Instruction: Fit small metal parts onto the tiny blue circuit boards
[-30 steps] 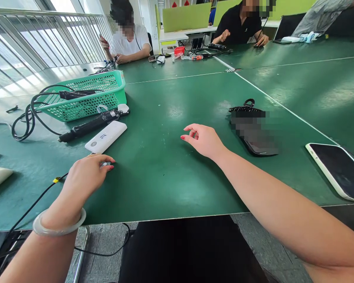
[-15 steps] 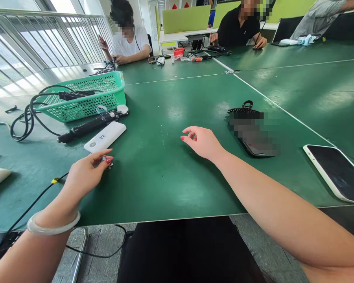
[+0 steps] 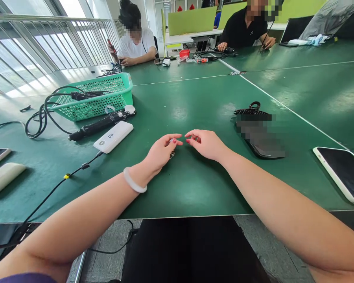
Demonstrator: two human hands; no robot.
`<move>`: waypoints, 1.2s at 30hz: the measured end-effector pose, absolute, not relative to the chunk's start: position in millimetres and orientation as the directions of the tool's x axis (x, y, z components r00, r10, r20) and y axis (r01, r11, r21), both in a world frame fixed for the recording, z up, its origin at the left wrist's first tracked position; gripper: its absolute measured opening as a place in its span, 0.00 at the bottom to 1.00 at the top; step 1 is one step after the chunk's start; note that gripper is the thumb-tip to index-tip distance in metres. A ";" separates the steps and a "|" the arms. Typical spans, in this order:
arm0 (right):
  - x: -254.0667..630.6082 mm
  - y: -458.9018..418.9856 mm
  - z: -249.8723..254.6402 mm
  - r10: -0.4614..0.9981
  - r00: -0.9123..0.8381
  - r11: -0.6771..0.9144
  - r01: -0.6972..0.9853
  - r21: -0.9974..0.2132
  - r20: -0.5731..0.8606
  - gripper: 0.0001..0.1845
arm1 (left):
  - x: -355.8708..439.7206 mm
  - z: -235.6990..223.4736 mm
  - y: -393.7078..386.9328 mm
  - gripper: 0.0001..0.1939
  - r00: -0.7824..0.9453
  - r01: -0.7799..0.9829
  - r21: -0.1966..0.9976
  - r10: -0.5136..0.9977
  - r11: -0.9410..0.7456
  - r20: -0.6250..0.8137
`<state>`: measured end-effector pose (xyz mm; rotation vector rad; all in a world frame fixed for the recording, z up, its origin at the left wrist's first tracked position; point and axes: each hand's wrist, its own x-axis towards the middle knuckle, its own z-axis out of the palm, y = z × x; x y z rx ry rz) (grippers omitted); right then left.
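My left hand (image 3: 162, 151), with a white bangle on its wrist, is over the middle of the table near its front. Its thumb and fingers pinch a small metallic thing (image 3: 172, 155). Most of that piece is hidden behind the fingers, so its kind is unclear. Just right of it, my right hand (image 3: 205, 144) rests loosely curled, a gap between thumb and forefinger and nothing visible in it. The fingertips of both hands nearly meet. Left of them lies a white power bank (image 3: 113, 136) with a black cable (image 3: 90, 161) plugged into it.
A green basket (image 3: 97, 109) with cables stands back left, a black cylindrical device (image 3: 102, 125) before it. Two phone-like items lie far left. To the right are a black hair claw clip (image 3: 253, 114), a dark flat object (image 3: 264, 145) and a phone (image 3: 342, 173). People sit across the table.
My left hand has moved right, from beside the power bank to my right hand, carrying the small metallic thing. My right hand has hardly moved. The view has shifted slightly.
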<state>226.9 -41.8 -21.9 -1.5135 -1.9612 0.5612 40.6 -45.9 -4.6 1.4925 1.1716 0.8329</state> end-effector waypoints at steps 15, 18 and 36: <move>223.2 -39.1 -15.0 0.909 -0.386 0.407 0.734 -0.544 0.158 0.03 | 42.0 -7.8 -30.4 0.11 0.326 -0.020 0.995 0.941 0.098 -0.086; 222.3 -36.6 -15.1 0.906 -0.393 0.411 0.726 -0.551 0.158 0.03 | 40.7 -8.2 -28.7 0.13 0.313 0.005 0.995 0.945 0.095 -0.092; 213.2 -42.0 -18.6 0.974 -0.183 0.200 0.442 -0.874 0.131 0.07 | 41.1 -11.6 -29.8 0.10 0.275 -0.038 0.991 0.954 0.132 -0.117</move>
